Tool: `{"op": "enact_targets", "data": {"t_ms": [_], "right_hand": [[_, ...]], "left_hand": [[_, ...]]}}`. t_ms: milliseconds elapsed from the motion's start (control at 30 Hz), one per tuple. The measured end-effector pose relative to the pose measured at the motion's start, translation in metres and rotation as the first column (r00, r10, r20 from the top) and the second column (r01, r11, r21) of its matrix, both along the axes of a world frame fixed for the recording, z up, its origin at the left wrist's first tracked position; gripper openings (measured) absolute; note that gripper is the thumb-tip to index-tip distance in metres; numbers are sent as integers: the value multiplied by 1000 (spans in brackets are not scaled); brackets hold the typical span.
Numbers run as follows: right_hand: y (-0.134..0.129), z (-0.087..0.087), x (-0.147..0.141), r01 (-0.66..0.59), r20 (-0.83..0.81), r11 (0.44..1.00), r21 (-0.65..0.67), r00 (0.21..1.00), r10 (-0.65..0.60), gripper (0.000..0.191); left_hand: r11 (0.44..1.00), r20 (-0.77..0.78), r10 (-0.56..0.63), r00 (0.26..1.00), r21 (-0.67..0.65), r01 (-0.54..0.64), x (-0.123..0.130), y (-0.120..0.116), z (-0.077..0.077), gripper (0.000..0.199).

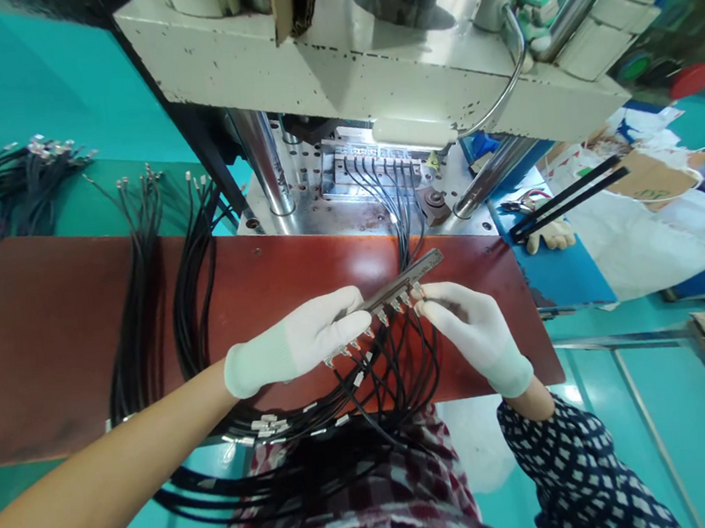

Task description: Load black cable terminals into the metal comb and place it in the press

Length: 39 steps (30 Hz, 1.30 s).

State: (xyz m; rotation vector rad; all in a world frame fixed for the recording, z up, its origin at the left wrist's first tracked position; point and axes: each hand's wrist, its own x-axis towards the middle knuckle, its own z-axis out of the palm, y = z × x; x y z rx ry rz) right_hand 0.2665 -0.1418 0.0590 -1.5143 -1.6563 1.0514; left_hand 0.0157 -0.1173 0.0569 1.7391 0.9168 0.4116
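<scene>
My left hand (316, 333), in a white glove, grips a grey metal bar (414, 273) between thumb and fingers near its lower left end. A row of small metal connectors (396, 304) sits along the bar's lower edge, with black cables (396, 361) hanging from them. My right hand (465, 319), also gloved, pinches the connector at the row's right end. Beyond the bar, several cables lead into a metal fixture (373, 171) in the press. The cables loop over my lap.
The press's white plate (329, 70) spans above the fixture. Cable bundles (141, 273) lie across the left of the brown board (46, 336). Pliers (516, 206), a spare glove (551, 235) and two black bars (569, 199) are at the right.
</scene>
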Motion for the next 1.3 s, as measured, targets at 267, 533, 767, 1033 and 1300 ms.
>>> {"op": "enact_targets", "data": {"t_ms": [267, 533, 767, 1033, 1300], "right_hand": [[-2, 0, -16, 52, 394, 934, 353, 898, -198, 20], [-2, 5, -15, -58, 539, 878, 475, 808, -238, 16], [-27, 11, -49, -357, 715, 800, 482, 688, -124, 13], [-18, -5, -60, -276, 596, 722, 635, 769, -230, 17], [-40, 26, -58, -320, 593, 770, 552, 800, -92, 11]], "left_hand": [[1000, -17, -18, 1000, 24, 19, 1, 0, 0, 40], [1000, 11, 4, 1000, -30, -3, 2, 2, 2, 42], [998, 16, 39, 999, -56, -38, 6, 0, 9, 40], [998, 24, 56, 998, 28, -57, 9, -2, 5, 38], [994, 55, 88, 995, -73, -84, 8, -2, 7, 39]]}}
